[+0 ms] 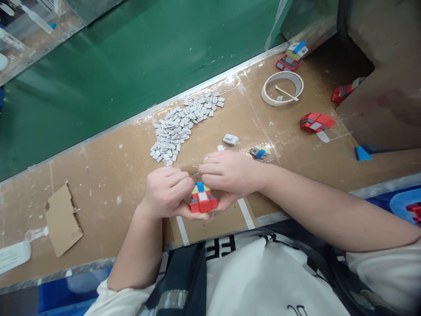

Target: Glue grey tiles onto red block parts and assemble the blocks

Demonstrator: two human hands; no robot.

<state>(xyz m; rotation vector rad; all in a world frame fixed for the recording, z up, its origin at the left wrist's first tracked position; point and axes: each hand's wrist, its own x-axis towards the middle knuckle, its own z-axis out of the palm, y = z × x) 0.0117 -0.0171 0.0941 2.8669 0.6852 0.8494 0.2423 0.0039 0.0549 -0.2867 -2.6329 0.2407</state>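
Observation:
Between my two hands is a small red plastic toy part [203, 201] with a white patch, grey sides and a blue and yellow top. My left hand [169, 191] grips it from the left, thumb underneath. From the right my right hand [228, 175] closes on the same part, its thumb also below. The fingers hide its far edge. Just beyond my right hand lie a grey plastic piece [230, 139] and a grey piece with blue and yellow [261, 152]. A long heap of small light grey plates [177, 125] spreads out farther back.
At the back right are a tape roll [265, 93] with a swab across it, a red and blue toy part [291, 57] and another red part [317, 122]. A cardboard scrap [64, 219] and a white bottle [15, 256] lie left. A green wall [148, 57] bounds the table.

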